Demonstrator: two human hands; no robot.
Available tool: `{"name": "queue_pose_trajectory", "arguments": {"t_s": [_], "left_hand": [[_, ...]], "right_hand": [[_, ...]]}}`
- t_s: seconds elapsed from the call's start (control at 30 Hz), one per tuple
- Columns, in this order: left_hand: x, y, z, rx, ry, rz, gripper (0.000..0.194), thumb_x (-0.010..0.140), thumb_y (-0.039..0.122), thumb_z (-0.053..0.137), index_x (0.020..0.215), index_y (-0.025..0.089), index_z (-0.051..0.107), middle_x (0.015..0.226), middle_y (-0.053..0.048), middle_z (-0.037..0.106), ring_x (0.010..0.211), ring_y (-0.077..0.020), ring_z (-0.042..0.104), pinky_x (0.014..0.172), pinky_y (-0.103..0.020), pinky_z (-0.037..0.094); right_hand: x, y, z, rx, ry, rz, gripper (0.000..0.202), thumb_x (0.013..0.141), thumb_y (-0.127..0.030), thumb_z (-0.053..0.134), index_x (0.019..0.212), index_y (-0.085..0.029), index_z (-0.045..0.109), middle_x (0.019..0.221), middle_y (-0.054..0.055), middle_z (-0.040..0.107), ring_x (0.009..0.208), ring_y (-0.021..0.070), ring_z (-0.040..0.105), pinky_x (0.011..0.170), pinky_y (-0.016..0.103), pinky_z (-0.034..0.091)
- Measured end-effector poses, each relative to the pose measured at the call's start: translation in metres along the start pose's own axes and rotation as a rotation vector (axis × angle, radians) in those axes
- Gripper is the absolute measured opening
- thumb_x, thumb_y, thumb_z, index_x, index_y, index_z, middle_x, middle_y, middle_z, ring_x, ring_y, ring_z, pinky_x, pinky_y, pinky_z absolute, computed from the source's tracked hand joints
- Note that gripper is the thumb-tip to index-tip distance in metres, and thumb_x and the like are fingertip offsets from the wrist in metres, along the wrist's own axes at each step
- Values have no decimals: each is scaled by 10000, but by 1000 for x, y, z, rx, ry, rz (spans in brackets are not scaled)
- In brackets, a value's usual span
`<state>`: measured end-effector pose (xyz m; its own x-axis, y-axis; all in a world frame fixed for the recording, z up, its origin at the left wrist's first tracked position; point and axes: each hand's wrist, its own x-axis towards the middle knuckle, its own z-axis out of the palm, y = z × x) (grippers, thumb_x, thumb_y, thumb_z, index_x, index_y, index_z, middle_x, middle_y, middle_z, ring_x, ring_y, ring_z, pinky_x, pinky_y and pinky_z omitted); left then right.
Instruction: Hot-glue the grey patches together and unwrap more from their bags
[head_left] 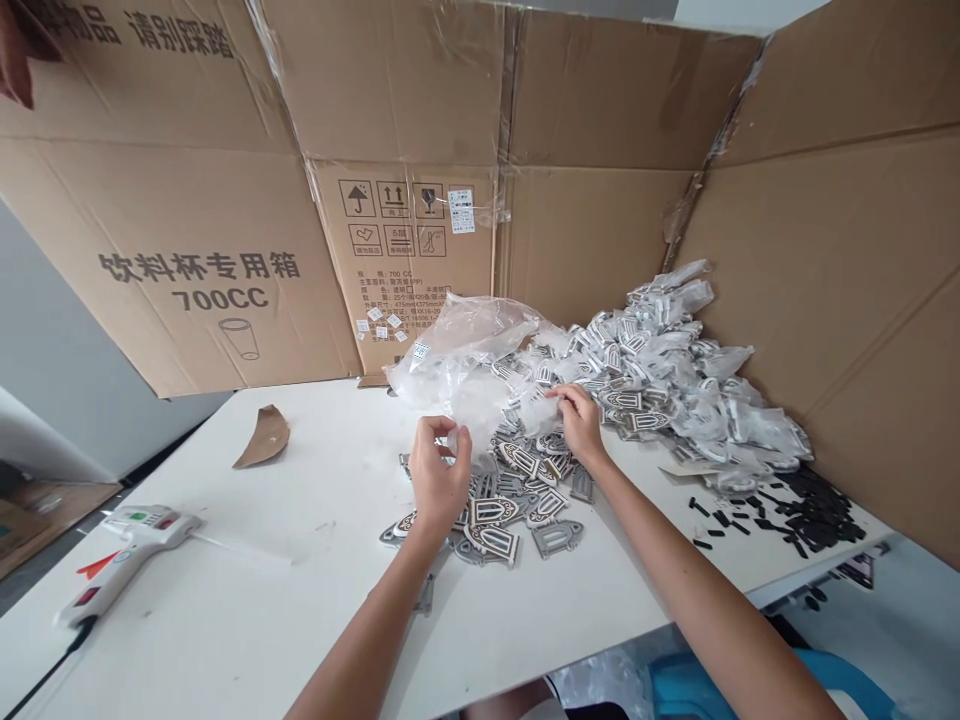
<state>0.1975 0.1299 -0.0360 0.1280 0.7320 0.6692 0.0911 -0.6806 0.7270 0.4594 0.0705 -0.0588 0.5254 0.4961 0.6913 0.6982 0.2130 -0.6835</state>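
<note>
My left hand [439,475] is closed in a pinch on a small clear plastic bag [474,405]. With thumb and fingers pressed together, my right hand [580,424] grips thin clear plastic to the right; whether it is the same bag I cannot tell. Beneath both hands lies a loose pile of arched, window-shaped pieces [493,512], some plain grey and some with white and gold-brown patterns. Behind them rests a large clear plastic bag [472,335] with a label, touching the heap.
Bagged pieces [667,370] are heaped against cardboard walls [600,230] at the back right. Small black strips [814,510] lie near the table's right edge. A white glue gun [127,560] with a cord and a cardboard scrap [264,437] are on the left.
</note>
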Motion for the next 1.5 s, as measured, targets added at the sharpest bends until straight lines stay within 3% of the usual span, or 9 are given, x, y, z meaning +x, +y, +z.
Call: {"name": "queue_pose_trajectory", "arguments": {"t_s": [0.1,0.2,0.37,0.47,0.57,0.8,0.97,1.27,1.5], "left_hand": [[0,0,0,9,-5,-4,108,983,296,664,1017,246,575,969,-37,673,885,-191,662,649,-280,536],[0,0,0,14,-4,-2,107,981,292,665,1011,245,574,961,-36,673,878,-190,661,645,-282,535],[-1,2,0,12,-14,3,98,984,290,660,1008,241,578,956,-34,667,885,-191,665,660,-286,530],[-1,4,-1,15,-27,-11,93,988,293,650,1005,238,577,958,-30,661,879,-186,652,664,-286,524],[-1,6,-2,18,-46,-29,86,991,286,638,997,233,570,962,-24,656,876,-176,640,666,-280,517],[-1,7,-3,16,-57,-34,86,1005,300,621,992,229,573,968,-25,653,868,-170,633,661,-278,510],[-2,6,-3,23,-64,-26,97,1017,315,610,989,228,577,961,-28,652,842,-168,627,654,-281,517],[-1,6,-5,45,-51,-19,101,1025,322,596,987,230,582,940,-18,645,830,-162,623,656,-277,516],[-3,6,-6,43,-77,-52,110,1040,337,576,993,237,572,951,-16,652,839,-166,630,678,-297,518]], "right_hand": [[-5,-11,6,67,-63,-10,254,1006,-347,544,925,-220,749,1039,84,737,1011,264,704,876,398,581],[-9,-15,11,91,-106,-11,265,957,-487,711,962,-224,741,1045,80,726,971,261,703,821,390,595],[-10,-10,15,105,-105,67,421,858,-539,827,1133,-224,774,1194,109,739,1033,280,714,921,469,597],[-9,-7,14,164,-96,128,421,799,-551,878,1051,-217,829,1249,136,747,1076,298,720,895,456,603],[-8,-9,14,237,-61,155,372,784,-539,897,951,-211,844,1167,130,779,1081,301,729,872,422,597],[-8,-26,10,252,2,53,279,891,-485,817,828,-213,819,940,76,784,924,254,722,802,358,552],[-7,-24,6,154,128,100,383,928,-553,752,790,-205,674,758,-6,645,742,186,595,732,317,467],[-7,-16,5,-67,225,89,481,1059,-644,491,777,-260,427,643,-74,403,610,160,398,641,311,321],[-11,-20,8,-168,253,42,422,1125,-539,323,810,-269,399,645,-46,443,595,186,433,639,326,298]]}}
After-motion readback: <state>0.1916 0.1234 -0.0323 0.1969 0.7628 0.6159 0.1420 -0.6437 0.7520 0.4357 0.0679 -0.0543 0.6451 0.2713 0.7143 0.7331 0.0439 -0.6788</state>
